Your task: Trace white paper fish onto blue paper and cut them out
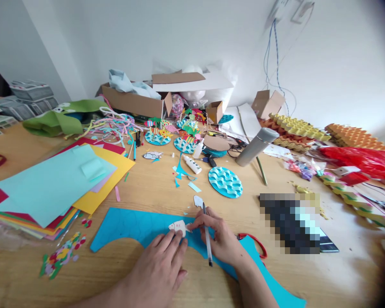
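Note:
A small white paper fish (179, 226) with a few reddish marks lies on a blue sheet (128, 222) whose lower edge is cut in curves. The flat, outstretched fingers of my left hand (163, 261) rest on the fish's lower edge. My right hand (220, 235) is closed around a pen (207, 239) with a clear barrel, and its fingertips touch the fish's tail. Just beyond, another small white paper cutout (198, 201) lies on the table. Red-handled scissors (259, 248) are partly hidden under the blue sheet, right of my right wrist.
Coloured paper sheets (54, 184) are piled at left, near colourful paper dots (64, 254). A blue wavy-patterned disc (225, 182), a glue bottle (192, 164) and a grey cylinder (256, 147) stand or lie beyond my hands. A dark phone-like object (329, 241), partly pixelated, is at right.

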`<state>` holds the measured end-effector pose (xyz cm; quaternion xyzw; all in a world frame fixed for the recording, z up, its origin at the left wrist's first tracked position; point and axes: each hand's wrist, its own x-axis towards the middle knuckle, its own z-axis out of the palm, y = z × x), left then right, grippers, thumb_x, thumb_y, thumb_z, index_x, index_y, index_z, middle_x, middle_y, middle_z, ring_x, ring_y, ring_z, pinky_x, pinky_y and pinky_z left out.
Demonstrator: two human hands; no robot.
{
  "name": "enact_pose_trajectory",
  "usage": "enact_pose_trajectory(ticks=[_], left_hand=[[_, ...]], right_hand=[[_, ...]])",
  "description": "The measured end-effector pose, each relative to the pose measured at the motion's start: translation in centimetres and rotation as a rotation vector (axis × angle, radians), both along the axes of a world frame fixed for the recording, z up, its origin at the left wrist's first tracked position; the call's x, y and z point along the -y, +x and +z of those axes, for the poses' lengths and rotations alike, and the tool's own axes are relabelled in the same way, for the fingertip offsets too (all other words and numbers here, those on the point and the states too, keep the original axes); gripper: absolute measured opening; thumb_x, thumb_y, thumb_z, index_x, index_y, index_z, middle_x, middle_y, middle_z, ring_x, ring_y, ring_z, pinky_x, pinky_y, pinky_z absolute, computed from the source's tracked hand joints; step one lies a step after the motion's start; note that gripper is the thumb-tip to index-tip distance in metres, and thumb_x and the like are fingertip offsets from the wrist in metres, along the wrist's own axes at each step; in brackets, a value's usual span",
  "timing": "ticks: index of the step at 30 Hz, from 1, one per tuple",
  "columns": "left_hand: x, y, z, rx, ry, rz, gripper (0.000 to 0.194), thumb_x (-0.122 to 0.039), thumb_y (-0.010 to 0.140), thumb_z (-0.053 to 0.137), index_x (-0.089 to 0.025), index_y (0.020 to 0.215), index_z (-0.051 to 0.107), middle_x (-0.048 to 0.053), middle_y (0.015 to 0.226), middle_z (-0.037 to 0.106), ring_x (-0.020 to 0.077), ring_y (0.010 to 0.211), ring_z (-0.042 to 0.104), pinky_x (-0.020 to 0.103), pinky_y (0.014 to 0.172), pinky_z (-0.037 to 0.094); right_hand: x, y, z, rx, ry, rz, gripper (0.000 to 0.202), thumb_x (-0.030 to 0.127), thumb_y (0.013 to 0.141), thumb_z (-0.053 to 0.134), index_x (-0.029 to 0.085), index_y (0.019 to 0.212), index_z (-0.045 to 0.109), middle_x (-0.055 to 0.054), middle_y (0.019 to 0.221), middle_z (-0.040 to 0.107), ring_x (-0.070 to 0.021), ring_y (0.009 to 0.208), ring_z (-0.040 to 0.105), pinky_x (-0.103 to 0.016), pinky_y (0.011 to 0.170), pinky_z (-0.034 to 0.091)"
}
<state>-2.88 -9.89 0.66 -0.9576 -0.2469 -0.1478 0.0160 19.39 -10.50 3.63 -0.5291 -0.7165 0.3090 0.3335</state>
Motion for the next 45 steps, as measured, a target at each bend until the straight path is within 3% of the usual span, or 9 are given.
enact_pose_trajectory(ticks=[8,23,37,45], left_hand=[[-0.03,0.03,-0.05,-0.008,-0.005,0.003,0.049,-0.048,0.098,0.037,-0.014,0.129,0.056,0.009,0.134,0.058,0.0253,0.118,0.056,0.039,0.096,0.037],[-0.16,0.09,0.13,-0.018,-0.182,0.009,0.051,-0.047,0.099,0.036,-0.013,0.134,0.052,0.011,0.135,0.057,0.0278,0.121,0.052,0.042,0.097,0.038],[-0.46,0.19,-0.42,0.03,-0.15,0.012,0.049,-0.044,0.097,0.044,-0.015,0.136,0.051,0.012,0.136,0.056,0.0264,0.119,0.053,0.041,0.096,0.04],[-0.58,0.21,-0.59,-0.008,-0.054,-0.016,0.046,-0.035,0.092,0.053,-0.011,0.131,0.054,0.014,0.135,0.056,0.0288,0.117,0.055,0.042,0.095,0.042]], right_hand=[[0.12,0.09,-0.21,0.018,-0.034,-0.008,0.046,-0.008,0.069,0.048,0.023,0.094,0.071,-0.004,0.091,0.06,-0.019,0.086,0.058,-0.03,0.076,0.047],[-0.29,-0.2,-0.01,0.034,-0.085,-0.056,0.038,-0.004,0.068,0.049,0.02,0.086,0.072,-0.005,0.086,0.062,-0.0204,0.085,0.058,-0.032,0.075,0.048],[-0.38,-0.35,0.06,0.02,-0.06,-0.076,0.036,-0.005,0.069,0.05,0.019,0.083,0.072,-0.004,0.083,0.067,-0.019,0.084,0.061,-0.03,0.075,0.05],[-0.45,-0.54,0.1,0.021,-0.033,-0.088,0.037,-0.007,0.067,0.049,0.019,0.08,0.072,-0.003,0.081,0.068,-0.0188,0.084,0.06,-0.029,0.073,0.049]])
